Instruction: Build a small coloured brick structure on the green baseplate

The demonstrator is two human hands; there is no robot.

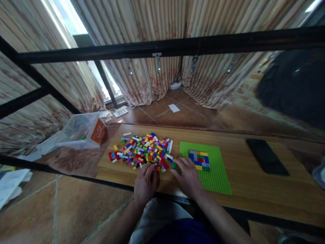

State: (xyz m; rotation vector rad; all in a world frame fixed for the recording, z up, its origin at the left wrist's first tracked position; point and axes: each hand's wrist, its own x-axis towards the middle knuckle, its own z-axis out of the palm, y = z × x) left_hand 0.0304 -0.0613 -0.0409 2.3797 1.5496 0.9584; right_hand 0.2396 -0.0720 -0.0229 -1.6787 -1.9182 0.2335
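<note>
A heap of loose toy building bricks (144, 149) in many colours lies on the wooden table. My left hand (145, 183) is at the heap's near edge, fingers curled together; what they hold, if anything, is hidden. Next to its fingertips are an orange brick (157, 168) and a long red brick (164, 161). To the right, my right hand (188, 176) has thumb and index finger around a small green brick (173, 165). That hand partly covers the left edge of a bright green baseplate (215, 176), which bears a multicoloured block of joined bricks (200, 159).
A black phone-like slab (266, 156) lies on the right of the table (241, 183). A clear plastic bin (81, 130) with an orange label stands beyond its left end. A black metal bar (177, 47) crosses above, before striped curtains (157, 27). Papers lie on the tiled floor.
</note>
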